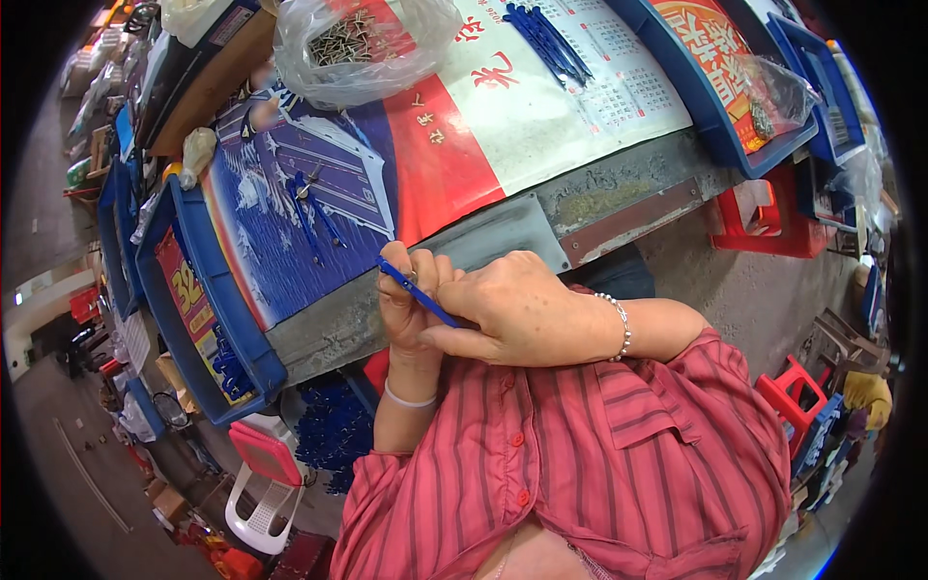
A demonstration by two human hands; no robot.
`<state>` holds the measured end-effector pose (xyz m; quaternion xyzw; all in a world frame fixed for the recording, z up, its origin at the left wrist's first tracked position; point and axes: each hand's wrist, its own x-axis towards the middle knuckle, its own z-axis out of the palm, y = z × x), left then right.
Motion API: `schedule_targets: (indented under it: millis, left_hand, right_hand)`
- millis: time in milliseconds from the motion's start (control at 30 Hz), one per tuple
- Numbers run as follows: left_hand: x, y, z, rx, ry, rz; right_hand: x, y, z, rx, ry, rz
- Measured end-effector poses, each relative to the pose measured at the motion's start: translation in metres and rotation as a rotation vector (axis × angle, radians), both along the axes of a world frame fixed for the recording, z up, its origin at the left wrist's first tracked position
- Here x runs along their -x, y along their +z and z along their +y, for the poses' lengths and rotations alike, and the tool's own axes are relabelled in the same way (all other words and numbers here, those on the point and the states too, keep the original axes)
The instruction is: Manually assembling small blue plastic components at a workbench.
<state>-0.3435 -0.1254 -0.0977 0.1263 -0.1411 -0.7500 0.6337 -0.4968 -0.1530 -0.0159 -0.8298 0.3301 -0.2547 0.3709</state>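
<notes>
As both hands (464,309) pinch blue strip (418,293), wrists bent

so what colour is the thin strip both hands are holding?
Blue; the thin strip shows best in the head view.

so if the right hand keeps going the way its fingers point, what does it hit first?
The left hand, most likely: the right hand points toward it, both already gripping the same thin blue plastic piece. Beyond lies the workbench edge; depth unclear.
</notes>
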Motion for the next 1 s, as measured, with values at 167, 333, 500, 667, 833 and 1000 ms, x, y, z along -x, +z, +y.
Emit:
schedule_targets:
  millis: [167, 333, 500, 667, 833, 1000]
  left_hand:
    - [-0.013, 0.015, -0.002, -0.054, -0.03, -0.239]
    - [-0.018, 0.059, -0.004, -0.038, -0.246, -1.02]
    - [0.0, 0.1, -0.013, 0.27, -0.308, -1.474]
    - [0.012, 0.098, -0.011, 0.283, -0.161, -1.503]
    - [0.023, 0.094, 0.006, 0.661, 0.113, -2.076]
    - [0.016, 0.076, 0.01, 0.761, 0.044, -2.102]
  right_hand:
    - [0.004, -0.004, -0.001, -0.089, 0.029, 0.055]
    - [0.013, -0.012, -0.011, -0.162, -0.094, -0.181]
    - [0.015, -0.015, -0.017, -0.043, -0.025, -0.299]
    - [0.023, -0.019, -0.022, 0.038, -0.147, -0.266]
    - [0.022, -0.032, -0.016, -0.503, -0.438, -0.396]
    - [0.021, -0.054, -0.01, -0.473, -0.421, -0.339]
